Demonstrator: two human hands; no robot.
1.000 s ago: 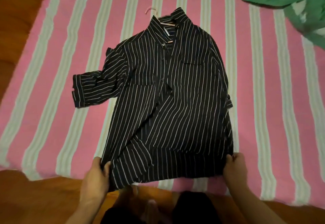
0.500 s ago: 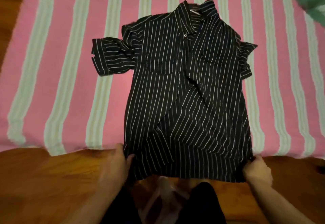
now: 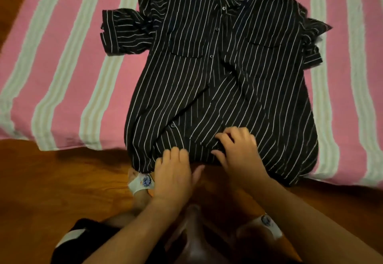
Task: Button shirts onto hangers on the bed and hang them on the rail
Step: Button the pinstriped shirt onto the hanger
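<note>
The black pinstriped shirt [image 3: 223, 81] lies front-up across the near edge of the bed [image 3: 62, 67], collar away from the person and hem hanging just over the mattress edge — placed so that the placket runs straight toward them and the lowest buttons fall within easy reach. Both hands work at the hem, near the middle. The left hand [image 3: 174, 174] rests on the lower edge with fingers lying side by side on the cloth and thumb out to the side; whether it pinches the fabric underneath I cannot tell. The right hand [image 3: 238, 150] sits just beside it on the overlapping front panel, fingers curled and tips dug into a fold, seemingly gathering the buttonhole side. The fronts cross untidily lower down, so the bottom buttons look undone — closing them is likely the step in hand. No hanger shows at the collar in this view.
</note>
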